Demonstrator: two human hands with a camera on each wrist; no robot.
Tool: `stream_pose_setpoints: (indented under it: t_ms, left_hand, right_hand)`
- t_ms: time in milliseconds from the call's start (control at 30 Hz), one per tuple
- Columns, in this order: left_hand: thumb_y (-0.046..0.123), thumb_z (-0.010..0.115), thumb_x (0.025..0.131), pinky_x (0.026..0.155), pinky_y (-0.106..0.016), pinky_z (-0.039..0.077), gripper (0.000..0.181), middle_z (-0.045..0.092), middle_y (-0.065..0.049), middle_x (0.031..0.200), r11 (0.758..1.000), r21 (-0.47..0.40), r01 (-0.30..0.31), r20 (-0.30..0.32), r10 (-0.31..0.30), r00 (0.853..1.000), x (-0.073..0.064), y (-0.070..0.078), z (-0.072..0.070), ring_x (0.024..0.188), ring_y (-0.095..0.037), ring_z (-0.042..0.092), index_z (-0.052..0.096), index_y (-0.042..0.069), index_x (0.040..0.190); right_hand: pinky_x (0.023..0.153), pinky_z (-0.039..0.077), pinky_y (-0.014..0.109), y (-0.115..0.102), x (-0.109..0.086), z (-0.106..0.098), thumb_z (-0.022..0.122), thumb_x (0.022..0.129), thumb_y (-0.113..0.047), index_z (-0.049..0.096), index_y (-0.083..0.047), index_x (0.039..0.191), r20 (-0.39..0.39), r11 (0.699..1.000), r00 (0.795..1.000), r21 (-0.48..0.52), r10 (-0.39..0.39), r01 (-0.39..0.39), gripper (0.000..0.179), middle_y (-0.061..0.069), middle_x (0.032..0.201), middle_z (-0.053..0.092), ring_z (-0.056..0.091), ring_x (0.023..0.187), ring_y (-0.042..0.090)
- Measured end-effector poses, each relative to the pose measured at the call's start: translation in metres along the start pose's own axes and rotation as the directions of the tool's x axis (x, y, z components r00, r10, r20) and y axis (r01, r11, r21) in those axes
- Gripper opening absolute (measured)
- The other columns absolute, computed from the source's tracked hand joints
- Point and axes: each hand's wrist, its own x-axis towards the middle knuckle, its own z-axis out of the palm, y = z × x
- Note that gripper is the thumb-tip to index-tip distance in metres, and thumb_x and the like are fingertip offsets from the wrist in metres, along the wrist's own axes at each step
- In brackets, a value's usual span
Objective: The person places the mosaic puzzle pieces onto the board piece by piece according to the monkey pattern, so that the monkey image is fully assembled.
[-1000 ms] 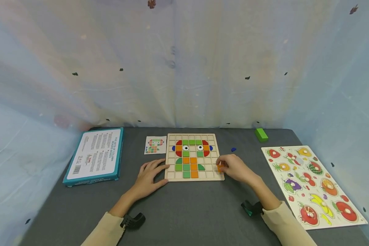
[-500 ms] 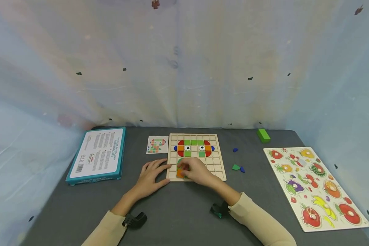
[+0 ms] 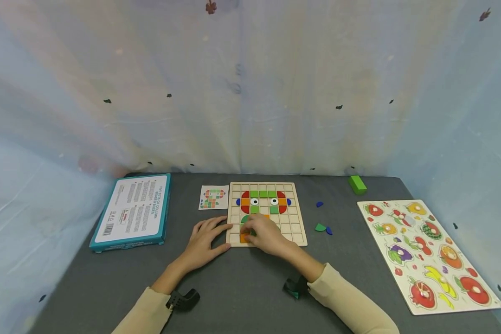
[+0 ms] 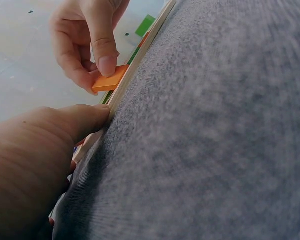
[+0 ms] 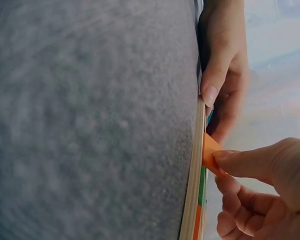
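Observation:
A wooden grid board [image 3: 294,227] bears colored tiles laid out as a figure with two round eyes. My right hand [image 3: 266,234] pinches an orange square tile [image 4: 111,80] between thumb and finger. In the right wrist view that tile [image 5: 211,152] is tilted, one edge down at the board's near-left cells. My left hand [image 3: 208,239] lies flat with fingers spread at the board's left edge, its thumb touching the near corner. Part of the figure's lower body is hidden behind my right hand.
A small pattern card [image 3: 214,197] lies left of the board, and a teal box [image 3: 129,211] farther left. Right of the board are a green piece [image 3: 320,227], two blue pieces [image 3: 329,230], a green block [image 3: 357,184] and a fruit puzzle board [image 3: 430,255].
My right hand has moved left from the board's right edge to its near-left cells, carrying the orange tile, then lowered it slightly. My left hand has stayed at the board's left edge.

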Motion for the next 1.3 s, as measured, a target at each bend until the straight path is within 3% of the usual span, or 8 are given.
stream_pose_setpoints:
  t_ms: [167, 433, 767, 900, 1000, 1100, 1300]
  left_hand:
    - [0.039, 0.071, 0.093, 0.112, -0.063, 0.015, 0.055, 0.043, -0.011, 0.153, 1.000, 0.001, 0.003, 0.001, -0.003, 1.000, 0.000, 0.001, 0.000, 0.140, -0.032, 0.036, 0.057, 0.019, 0.143]
    - [0.037, 0.070, 0.093, 0.111, -0.063, 0.016, 0.054, 0.044, -0.012, 0.152, 1.000, -0.005, -0.001, -0.004, 0.001, 1.000, -0.001, 0.001, 0.001, 0.139, -0.032, 0.036, 0.057, 0.018, 0.142]
    - [0.042, 0.067, 0.095, 0.113, -0.061, 0.015, 0.054, 0.041, -0.008, 0.154, 0.999, -0.001, 0.036, 0.029, -0.036, 0.999, 0.000, 0.000, 0.001, 0.142, -0.029, 0.034, 0.056, 0.021, 0.144]
    - [0.041, 0.067, 0.095, 0.113, -0.061, 0.015, 0.055, 0.041, -0.009, 0.154, 1.000, -0.009, 0.027, 0.027, -0.027, 0.999, 0.000, 0.000, 0.000, 0.142, -0.029, 0.034, 0.055, 0.020, 0.144]
    - [0.040, 0.068, 0.095, 0.113, -0.061, 0.014, 0.055, 0.041, -0.009, 0.154, 1.000, -0.015, 0.024, 0.028, -0.024, 0.999, 0.000, 0.001, 0.000, 0.142, -0.030, 0.033, 0.055, 0.020, 0.145]
    - [0.040, 0.068, 0.095, 0.113, -0.060, 0.014, 0.056, 0.041, -0.009, 0.154, 1.000, -0.016, 0.025, 0.030, -0.024, 0.999, 0.000, 0.001, -0.001, 0.142, -0.029, 0.033, 0.055, 0.019, 0.145]
    - [0.041, 0.068, 0.095, 0.113, -0.061, 0.014, 0.056, 0.041, -0.009, 0.154, 1.000, -0.017, 0.024, 0.028, -0.024, 0.999, -0.001, 0.000, -0.001, 0.142, -0.029, 0.033, 0.055, 0.019, 0.145]
  right_hand:
    - [0.067, 0.050, 0.030, -0.003, 0.000, -0.001, 0.078, 0.087, -0.007, 0.076, -0.008, 0.100, -0.020, 1.000, 1.000, -0.026, 0.008, -0.009, 0.013, 0.002, 0.092, 0.065, 0.059, 0.084, 0.018]
    - [0.067, 0.051, 0.029, -0.002, 0.001, 0.000, 0.080, 0.085, -0.010, 0.078, -0.013, 0.087, -0.014, 0.996, 1.000, -0.087, -0.017, 0.016, 0.004, 0.000, 0.089, 0.065, 0.060, 0.086, 0.018]
    - [0.062, 0.046, 0.024, -0.003, -0.001, -0.005, 0.079, 0.085, -0.007, 0.080, -0.010, 0.087, 0.008, 0.997, 0.999, -0.063, -0.031, 0.032, 0.004, 0.000, 0.085, 0.061, 0.055, 0.079, 0.016]
    - [0.064, 0.046, 0.026, 0.007, -0.008, -0.017, 0.078, 0.087, -0.008, 0.080, -0.008, 0.088, -0.042, 0.998, 0.998, -0.049, -0.038, 0.036, 0.003, 0.001, 0.084, 0.062, 0.054, 0.077, 0.016]
    - [0.067, 0.050, 0.029, 0.024, -0.020, -0.031, 0.078, 0.086, -0.005, 0.079, -0.006, 0.088, -0.132, 0.999, 0.991, -0.047, 0.018, -0.024, 0.003, 0.002, 0.085, 0.063, 0.057, 0.079, 0.019]
    - [0.072, 0.050, 0.037, 0.047, -0.036, -0.047, 0.079, 0.084, -0.003, 0.078, -0.005, 0.090, -0.184, 0.988, 0.975, -0.067, 0.123, -0.138, 0.006, 0.004, 0.087, 0.065, 0.059, 0.082, 0.023]
    - [0.077, 0.044, 0.054, 0.090, -0.077, -0.075, 0.080, 0.082, -0.004, 0.077, -0.005, 0.099, -0.150, 0.935, 0.942, -0.147, 0.300, -0.322, 0.017, 0.013, 0.100, 0.064, 0.056, 0.094, 0.034]
